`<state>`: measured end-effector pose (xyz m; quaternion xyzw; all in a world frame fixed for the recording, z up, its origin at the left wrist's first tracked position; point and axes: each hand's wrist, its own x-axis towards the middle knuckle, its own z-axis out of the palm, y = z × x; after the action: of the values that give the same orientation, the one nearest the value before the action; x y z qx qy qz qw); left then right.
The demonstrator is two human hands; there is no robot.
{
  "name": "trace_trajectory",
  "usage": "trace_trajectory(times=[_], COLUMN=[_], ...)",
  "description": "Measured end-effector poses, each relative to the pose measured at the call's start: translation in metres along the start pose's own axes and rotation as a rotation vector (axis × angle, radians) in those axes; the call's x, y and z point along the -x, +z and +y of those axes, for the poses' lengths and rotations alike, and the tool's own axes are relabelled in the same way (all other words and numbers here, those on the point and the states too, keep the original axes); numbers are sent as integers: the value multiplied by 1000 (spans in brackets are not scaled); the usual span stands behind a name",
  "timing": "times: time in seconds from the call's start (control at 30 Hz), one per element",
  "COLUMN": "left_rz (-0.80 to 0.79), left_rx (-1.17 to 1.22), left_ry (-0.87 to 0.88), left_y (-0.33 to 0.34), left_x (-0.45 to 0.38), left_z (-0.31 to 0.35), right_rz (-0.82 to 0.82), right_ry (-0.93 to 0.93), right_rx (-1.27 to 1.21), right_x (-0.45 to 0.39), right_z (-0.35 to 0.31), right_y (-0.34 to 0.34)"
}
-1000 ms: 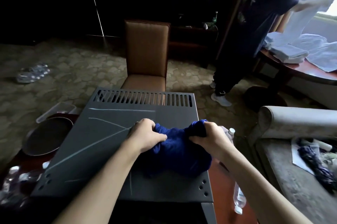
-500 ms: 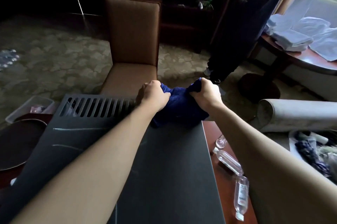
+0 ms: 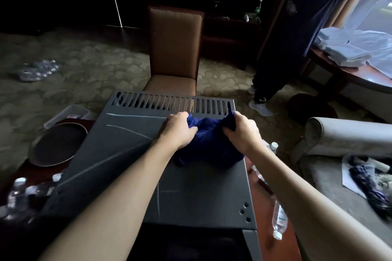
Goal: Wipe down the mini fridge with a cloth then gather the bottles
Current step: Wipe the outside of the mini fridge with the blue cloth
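No brand or writing can be read anywhere: the bottle (image 3: 280, 221) lying on the worktop (image 3: 262, 214) to the right of the right forearm carries a label, but its print is too blurred to make out, and the white graphic on the dark shirt of the person (image 3: 301, 27) standing well beyond the hands is just as unclear.

Half a second ago both hands had pushed the blue cloth (image 3: 209, 142) out over the far edge of the mini fridge (image 3: 131, 154), past the vent slots; now the cloth has come back toward the body and sits on the grey top just short of the slots, on the right half.

The left hand (image 3: 179, 130) has its fingers curled over the cloth's left end, gripping it. The right hand (image 3: 241, 131) clutches the right end, with a fold of cloth bunched up between thumb and fingers. Both press the cloth onto the fridge top.

More bottles (image 3: 23, 192) lie in a cluster on the worktop left of the left forearm, and another small bottle (image 3: 272, 147) stands just right of the right wrist.
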<state>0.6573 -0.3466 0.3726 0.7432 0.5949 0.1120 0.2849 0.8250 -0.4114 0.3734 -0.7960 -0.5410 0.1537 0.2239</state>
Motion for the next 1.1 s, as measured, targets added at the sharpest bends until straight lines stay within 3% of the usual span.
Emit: trace_trajectory(times=[0.27,0.43,0.77,1.1], left_rz=[186,276,274,239], left_rx=[76,136,253,119], left_ry=[-41,-60,-102,-19], left_y=[-10,-14,-28,-63], left_x=[158,198,174,83], left_z=[-65,-85,-107,-118], right_rz=[-53,-25,19,51], right_ry=[-157,-160,-85,49], right_rx=[-1,-37,-140,-110], right_x=[137,174,163,91], right_z=[-33,-45,-60,-111], right_y=[15,27,46,65])
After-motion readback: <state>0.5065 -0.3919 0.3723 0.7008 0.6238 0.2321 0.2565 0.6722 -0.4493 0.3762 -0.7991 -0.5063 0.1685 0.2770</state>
